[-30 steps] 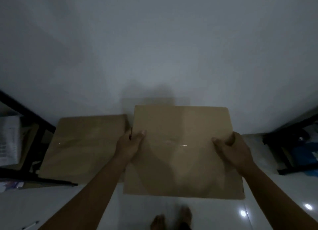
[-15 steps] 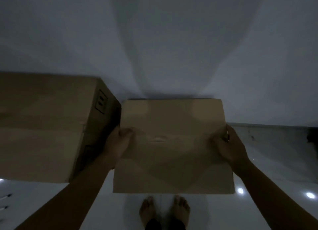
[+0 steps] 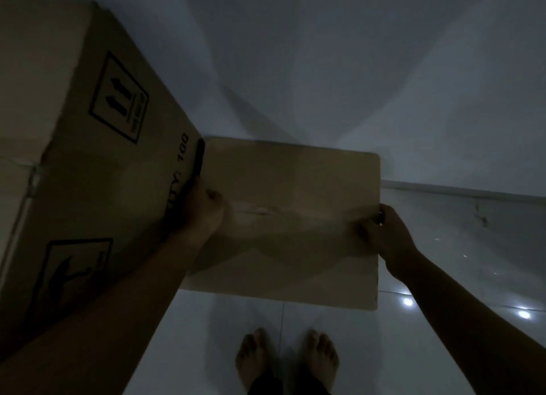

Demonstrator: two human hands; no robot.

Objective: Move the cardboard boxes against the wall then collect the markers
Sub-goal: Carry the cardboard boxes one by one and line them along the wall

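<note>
We are gripping the smaller cardboard box (image 3: 291,217) by its sides, left hand (image 3: 204,210) and right hand (image 3: 384,235), near the wall (image 3: 325,69) (our left knuckles risk jamming against the larger box (image 3: 88,158)).

Held box (image 3: 292,226): carried from open floor before the wall to a spot just beside the big box (image 3: 88,164), its left edge now nearly touching that box's printed side, its far edge near the wall (image 3: 325,69). Big box: far larger in view than a second ago, now filling the left. Shelving at both sides: gone from view; bare feet (image 3: 286,362) now fully visible.
</note>
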